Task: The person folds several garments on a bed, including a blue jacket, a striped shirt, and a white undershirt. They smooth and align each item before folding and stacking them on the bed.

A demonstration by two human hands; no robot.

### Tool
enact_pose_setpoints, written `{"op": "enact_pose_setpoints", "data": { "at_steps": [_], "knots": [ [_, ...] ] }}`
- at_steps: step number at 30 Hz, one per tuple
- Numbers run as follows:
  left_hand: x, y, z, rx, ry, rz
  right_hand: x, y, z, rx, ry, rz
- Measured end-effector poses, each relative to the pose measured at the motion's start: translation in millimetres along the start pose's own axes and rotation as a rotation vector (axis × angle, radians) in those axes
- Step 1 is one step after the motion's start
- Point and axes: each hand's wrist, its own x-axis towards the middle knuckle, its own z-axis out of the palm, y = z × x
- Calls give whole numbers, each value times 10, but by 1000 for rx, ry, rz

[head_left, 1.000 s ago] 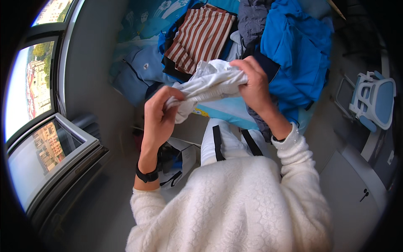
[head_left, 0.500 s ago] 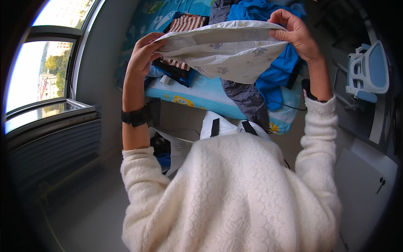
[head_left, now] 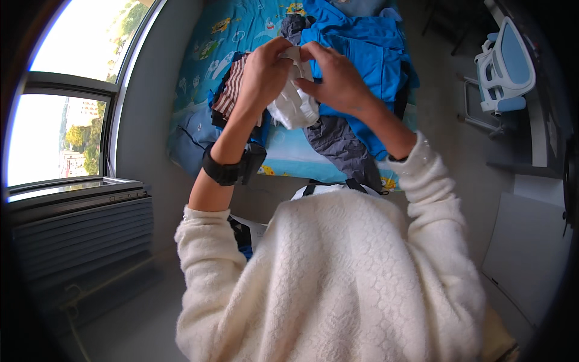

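Both my hands are raised over the bed (head_left: 199,130), holding a white cloth (head_left: 294,104) between them. My left hand (head_left: 263,71) has its fingers curled shut around the cloth's upper left part, and my right hand (head_left: 336,77) pinches its upper edge, thumb pressed toward the fingers. The cloth hangs bunched below my hands, above a heap of clothes on the bed: a striped top (head_left: 231,90) to the left, a blue garment (head_left: 371,48) to the right, a grey one (head_left: 341,145) just under it. A black band (head_left: 224,172) sits on my left wrist. A pale chair (head_left: 505,66) stands well apart at the right.
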Motion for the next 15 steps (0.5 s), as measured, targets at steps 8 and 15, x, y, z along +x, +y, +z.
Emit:
{"op": "enact_pose_setpoints", "data": {
  "at_steps": [8, 15],
  "knots": [
    [-150, 61, -310, 440, 275, 208, 270, -371, 459, 115, -37, 168],
    [-272, -118, -501, 412, 365, 299, 491, -141, 539, -172, 264, 208]
  ]
}}
